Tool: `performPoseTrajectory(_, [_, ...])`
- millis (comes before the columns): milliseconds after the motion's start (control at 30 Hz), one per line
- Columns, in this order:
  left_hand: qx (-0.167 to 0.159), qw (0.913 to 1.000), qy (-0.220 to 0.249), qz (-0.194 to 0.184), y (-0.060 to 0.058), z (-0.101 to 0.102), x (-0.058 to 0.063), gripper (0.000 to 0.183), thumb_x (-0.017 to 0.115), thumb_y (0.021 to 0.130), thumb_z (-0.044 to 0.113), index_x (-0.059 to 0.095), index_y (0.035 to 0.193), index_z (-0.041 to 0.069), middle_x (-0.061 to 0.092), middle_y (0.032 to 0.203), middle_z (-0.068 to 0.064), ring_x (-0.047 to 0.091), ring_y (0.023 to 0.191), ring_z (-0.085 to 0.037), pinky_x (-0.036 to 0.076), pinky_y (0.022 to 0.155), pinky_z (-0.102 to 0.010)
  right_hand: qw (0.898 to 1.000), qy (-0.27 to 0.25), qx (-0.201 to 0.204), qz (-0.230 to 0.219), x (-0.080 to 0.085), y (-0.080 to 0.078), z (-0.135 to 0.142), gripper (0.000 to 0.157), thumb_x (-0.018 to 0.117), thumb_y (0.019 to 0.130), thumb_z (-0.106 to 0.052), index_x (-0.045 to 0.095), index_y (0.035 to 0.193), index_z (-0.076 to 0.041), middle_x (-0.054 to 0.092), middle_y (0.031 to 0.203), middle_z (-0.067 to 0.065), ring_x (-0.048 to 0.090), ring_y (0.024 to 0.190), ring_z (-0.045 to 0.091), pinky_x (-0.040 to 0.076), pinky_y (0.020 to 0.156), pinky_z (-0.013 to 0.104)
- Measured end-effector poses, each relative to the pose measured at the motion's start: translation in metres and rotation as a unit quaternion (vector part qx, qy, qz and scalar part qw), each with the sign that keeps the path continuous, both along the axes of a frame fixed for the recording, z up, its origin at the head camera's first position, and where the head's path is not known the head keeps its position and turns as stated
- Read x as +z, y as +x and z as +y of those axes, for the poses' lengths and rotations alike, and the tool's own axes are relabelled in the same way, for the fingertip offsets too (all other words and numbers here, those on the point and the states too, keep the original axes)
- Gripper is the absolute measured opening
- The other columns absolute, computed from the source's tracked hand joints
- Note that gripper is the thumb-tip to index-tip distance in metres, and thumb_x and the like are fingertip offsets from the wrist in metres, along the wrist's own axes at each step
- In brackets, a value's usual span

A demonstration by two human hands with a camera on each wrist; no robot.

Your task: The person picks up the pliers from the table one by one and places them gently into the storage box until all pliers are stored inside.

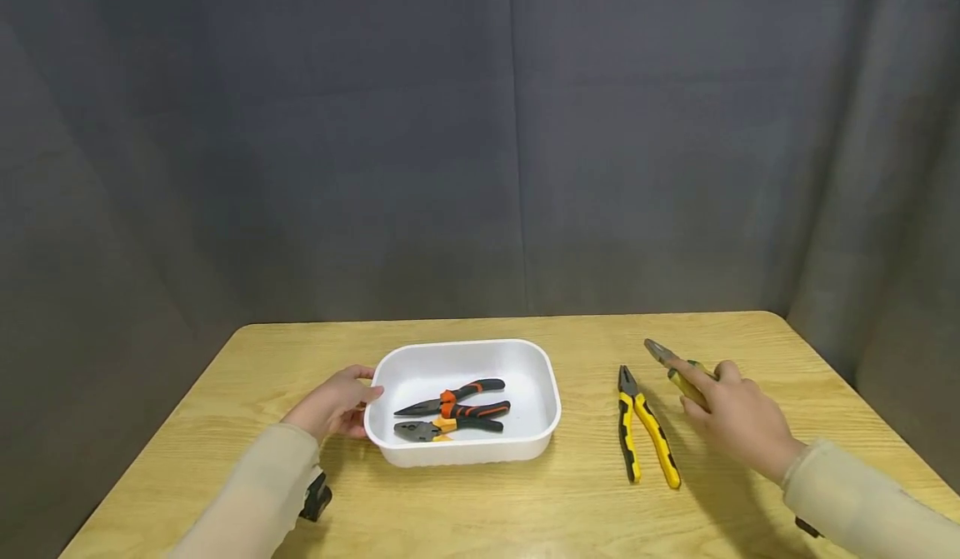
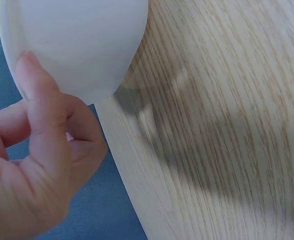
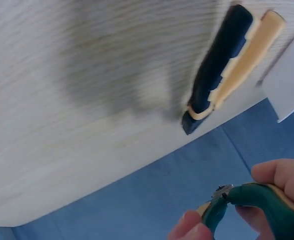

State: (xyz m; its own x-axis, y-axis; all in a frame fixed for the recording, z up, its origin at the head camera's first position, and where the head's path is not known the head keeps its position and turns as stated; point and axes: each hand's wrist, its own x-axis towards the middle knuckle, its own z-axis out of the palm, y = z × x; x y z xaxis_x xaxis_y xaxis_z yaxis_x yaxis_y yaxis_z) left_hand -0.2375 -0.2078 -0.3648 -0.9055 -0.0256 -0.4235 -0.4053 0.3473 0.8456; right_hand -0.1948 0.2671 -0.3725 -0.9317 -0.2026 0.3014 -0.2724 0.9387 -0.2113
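My left hand (image 1: 333, 402) grips the left wall of a white plastic tray (image 1: 480, 454); in the left wrist view the thumb lies over the rim, other fingers curled at the outside. Inside lie black-and-orange long-nose pliers (image 1: 453, 410) and a second pair of pliers (image 1: 417, 431) with black and yellow-orange handles. My right hand (image 1: 742, 416) holds pliers with green-and-yellow handles (image 3: 267, 200) above the table, jaws towards the far left. Beside that hand, yellow-and-black pliers (image 1: 628, 386) rest on the table, handles spread towards me.
The wooden table (image 1: 570, 513) has rounded far corners. Behind it hangs a dark grey curtain (image 1: 375, 167), which also runs along both sides. A black strap piece (image 1: 317, 496) shows under the left wrist.
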Motion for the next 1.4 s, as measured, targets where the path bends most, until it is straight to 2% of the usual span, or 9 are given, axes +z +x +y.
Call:
performPoseTrajectory(233, [-0.003,1.0,-0.007,-0.002,-0.002,0.002,0.002,0.039,0.048,0.101,0.007,0.032,0.136,-0.001,0.049,0.078,-0.012,0.051,0.054,-0.014,0.048,0.045,-0.017,1.0,0.015,0.011,0.017,0.016,0.006,-0.009,0.047,0.065,0.093,-0.018,0.053,0.136,-0.004,0.042,0.084,0.017,0.035,0.053,0.021,0.031,0.037,0.027])
performPoseTrajectory(467, [-0.005,0.9999,-0.012,0.0,-0.003,0.002,0.002,0.039,0.049,0.101,0.007,0.033,0.136,-0.001,0.05,0.077,-0.011,0.05,0.054,-0.014,0.048,0.045,-0.017,0.999,0.032,0.024,0.026,0.03,0.009,-0.019,0.048,0.065,0.093,-0.021,0.054,0.137,-0.006,0.04,0.084,0.015,0.034,0.054,0.02,0.03,0.038,0.027])
performPoseTrajectory(633, [-0.008,0.9998,-0.016,0.001,-0.004,0.002,0.002,0.04,0.049,0.101,0.007,0.033,0.137,0.0,0.052,0.08,-0.012,0.05,0.056,-0.014,0.048,0.046,-0.018,0.997,0.044,0.045,0.052,0.037,0.009,-0.027,0.048,0.066,0.092,-0.021,0.055,0.137,-0.007,0.042,0.085,0.015,0.034,0.054,0.019,0.031,0.04,0.027])
performPoseTrajectory(767, [-0.01,0.9997,-0.023,-0.001,-0.005,0.001,0.003,0.04,0.049,0.101,0.007,0.033,0.137,0.0,0.052,0.084,-0.014,0.051,0.057,-0.015,0.049,0.047,-0.019,0.995,0.044,0.062,0.057,0.039,0.009,-0.034,0.048,0.065,0.093,-0.022,0.055,0.137,-0.008,0.042,0.085,0.014,0.034,0.055,0.018,0.031,0.042,0.027])
performPoseTrajectory(1033, [-0.011,0.9996,-0.025,-0.006,-0.005,0.002,0.003,0.04,0.049,0.101,0.008,0.033,0.137,0.0,0.051,0.087,-0.015,0.051,0.058,-0.016,0.05,0.048,-0.019,0.996,0.011,0.083,0.03,0.041,0.008,-0.048,0.049,0.062,0.095,-0.025,0.051,0.141,-0.01,0.044,0.089,0.008,0.036,0.057,0.014,0.034,0.044,0.026])
performPoseTrajectory(1400, [-0.011,0.9998,-0.014,0.001,-0.003,0.0,0.0,0.038,0.048,0.101,0.006,0.033,0.135,-0.001,0.05,0.085,-0.014,0.051,0.058,-0.016,0.051,0.049,-0.02,0.988,0.047,0.133,0.064,0.042,0.0,-0.063,0.047,0.062,0.093,-0.019,0.055,0.14,-0.017,0.037,0.082,0.003,0.034,0.057,0.012,0.031,0.042,0.023])
